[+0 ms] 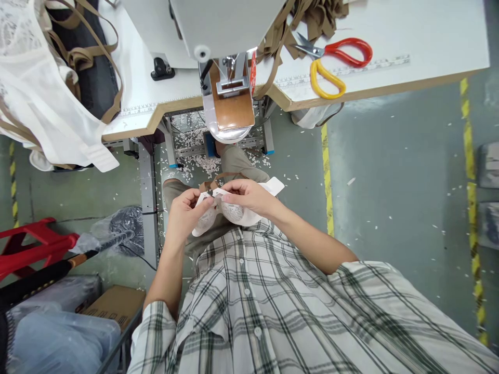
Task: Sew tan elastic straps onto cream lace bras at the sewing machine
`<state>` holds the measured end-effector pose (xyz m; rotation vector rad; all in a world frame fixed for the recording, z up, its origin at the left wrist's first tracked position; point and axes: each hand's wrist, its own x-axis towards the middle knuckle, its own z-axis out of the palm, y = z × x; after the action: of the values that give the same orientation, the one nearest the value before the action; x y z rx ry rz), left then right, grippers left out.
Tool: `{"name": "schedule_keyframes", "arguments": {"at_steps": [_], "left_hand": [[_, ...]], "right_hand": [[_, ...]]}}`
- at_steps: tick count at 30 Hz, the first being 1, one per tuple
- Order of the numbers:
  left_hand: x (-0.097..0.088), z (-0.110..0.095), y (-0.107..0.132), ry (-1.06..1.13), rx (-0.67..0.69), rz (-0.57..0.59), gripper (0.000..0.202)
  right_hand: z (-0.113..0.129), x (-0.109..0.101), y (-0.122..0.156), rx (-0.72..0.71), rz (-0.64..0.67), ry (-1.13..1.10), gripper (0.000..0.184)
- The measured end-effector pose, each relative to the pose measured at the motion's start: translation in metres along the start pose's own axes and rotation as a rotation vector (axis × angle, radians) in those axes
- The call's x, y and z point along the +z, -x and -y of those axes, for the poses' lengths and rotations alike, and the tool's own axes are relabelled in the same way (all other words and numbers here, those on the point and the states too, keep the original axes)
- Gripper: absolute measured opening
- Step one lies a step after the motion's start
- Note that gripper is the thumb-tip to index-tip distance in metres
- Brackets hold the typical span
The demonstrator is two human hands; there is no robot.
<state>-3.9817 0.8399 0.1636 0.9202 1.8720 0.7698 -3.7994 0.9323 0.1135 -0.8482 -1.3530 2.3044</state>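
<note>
A white lace bra (234, 212) is held over my lap, with a brown strap (230, 175) looping behind it. My left hand (191, 208) pinches its left part near the centre, thumb pressed against the fabric. Close beside it, my right hand (247, 195) grips the other part near the middle, fingers closed on the edge. A white band end (276, 186) sticks out past my right hand. Just ahead is the sewing machine (234, 78), its needle area above a brown plate (234, 110). What lies between my fingertips is too small to make out.
Scissors (331, 57) with red and yellow handles lie on the white table (421, 36), near brown fabric strips (319, 18). More white bras (50, 88) with brown straps hang over the left table edge. A red stool (35, 241) and a cardboard box (116, 304) stand lower left.
</note>
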Motion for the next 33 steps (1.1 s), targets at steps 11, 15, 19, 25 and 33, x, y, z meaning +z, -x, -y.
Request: {"name": "schedule_keyframes", "arguments": {"at_steps": [11, 15, 19, 25, 33], "left_hand": [[0.01, -0.026, -0.01, -0.777, 0.781, 0.137, 0.028], [0.019, -0.029, -0.014, -0.492, 0.446, 0.154, 0.027], [0.033, -0.03, -0.017, 0.225, 0.146, 0.363, 0.027], [0.044, -0.03, -0.02, 0.638, -0.058, 0.489, 0.03], [0.036, -0.032, -0.007, 0.563, 0.04, 0.301, 0.024]], "right_hand": [[0.003, -0.01, 0.0, -0.611, -0.241, 1.106, 0.029], [0.002, -0.016, 0.002, -0.643, -0.307, 1.08, 0.027], [-0.001, -0.02, 0.0, -0.802, -0.433, 1.02, 0.026], [0.015, -0.035, -0.001, -0.778, -0.332, 1.075, 0.02], [0.085, -0.178, -0.023, -0.43, -0.859, 1.229, 0.044]]}}
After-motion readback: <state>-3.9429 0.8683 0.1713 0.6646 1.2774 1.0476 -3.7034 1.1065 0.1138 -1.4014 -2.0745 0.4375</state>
